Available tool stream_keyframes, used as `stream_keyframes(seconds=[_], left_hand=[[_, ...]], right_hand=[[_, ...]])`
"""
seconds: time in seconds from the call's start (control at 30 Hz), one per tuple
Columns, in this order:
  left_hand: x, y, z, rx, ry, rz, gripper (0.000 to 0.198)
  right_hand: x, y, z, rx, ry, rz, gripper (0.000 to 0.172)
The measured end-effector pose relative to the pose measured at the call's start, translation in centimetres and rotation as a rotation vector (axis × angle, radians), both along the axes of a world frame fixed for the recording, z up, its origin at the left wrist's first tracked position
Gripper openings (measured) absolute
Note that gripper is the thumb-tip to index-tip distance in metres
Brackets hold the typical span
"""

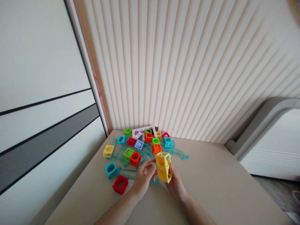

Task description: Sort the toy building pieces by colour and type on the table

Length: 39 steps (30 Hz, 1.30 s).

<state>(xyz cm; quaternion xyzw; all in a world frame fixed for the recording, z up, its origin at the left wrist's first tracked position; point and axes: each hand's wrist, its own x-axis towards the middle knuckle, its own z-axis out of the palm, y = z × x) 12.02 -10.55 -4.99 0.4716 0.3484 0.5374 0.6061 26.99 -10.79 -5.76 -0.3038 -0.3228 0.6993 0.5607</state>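
Two yellow cube frames (163, 168), stacked one on the other, are held up off the table in my right hand (177, 184). Its fingers wrap around the right side and underside of the lower cube. On their left is my left hand (144, 177), fingers loosely curled and apart, with nothing visible in them. Its index fingertip reaches the edge of the upper yellow cube; whether it presses there I cannot tell. Below the hands lies a see-through blue track piece (127, 173), partly covered by my left hand. Near it sit a red cube (120, 184) and a blue cube (111, 170).
Further back on the beige table (211, 175) lie several cubes, among them a green cube (128, 154), an orange cube (135, 158) and a yellow cube (108, 151). Curved blue track (179, 152) spreads among them. A pink patterned strip (142, 128) rests near the ribbed wall (164, 68).
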Motion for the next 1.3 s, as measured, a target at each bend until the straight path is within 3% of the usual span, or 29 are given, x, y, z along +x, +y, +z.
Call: stream_keyframes(seconds=[0.13,0.2,0.27,0.33,0.4,0.5,0.7,0.9,1.1,1.3], left_hand=[[-4.0,-0.2,3.5,0.175,0.096,0.194,0.034],[-7.9,0.3,5.4,0.296,0.235,0.343,0.031],[-12.5,1.5,6.6,0.305,0.398,0.53,0.033],[-17.0,3.2,6.6,0.213,0.612,0.614,0.042],[-20.6,4.9,5.5,0.096,0.823,0.662,0.057],[-23.5,6.7,3.1,-0.062,0.952,0.575,0.076],[-22.9,6.8,-0.1,0.001,0.993,0.348,0.094],[-22.1,6.6,-2.2,0.028,1.058,0.509,0.077],[-22.2,6.2,-2.3,0.152,1.069,0.586,0.07],[-22.2,6.0,-1.4,0.153,1.002,0.707,0.072]], right_hand=[[0.7,-0.1,0.5,-0.084,0.032,-0.064,0.044],[0.9,-0.2,0.7,-0.099,0.031,-0.053,0.043],[0.9,-0.5,0.7,-0.101,0.026,-0.035,0.044],[0.8,-0.7,0.4,-0.1,0.019,-0.017,0.045],[0.6,-0.9,0.0,-0.102,0.007,-0.009,0.047],[0.4,-1.1,-0.5,-0.099,-0.017,0.004,0.048],[0.4,-1.0,-0.2,-0.064,-0.032,-0.003,0.047],[0.4,-0.8,-0.1,-0.061,-0.035,-0.029,0.046],[0.3,-0.9,0.0,-0.072,-0.043,0.008,0.047],[0.3,-0.8,0.1,-0.092,-0.032,-0.025,0.047]])
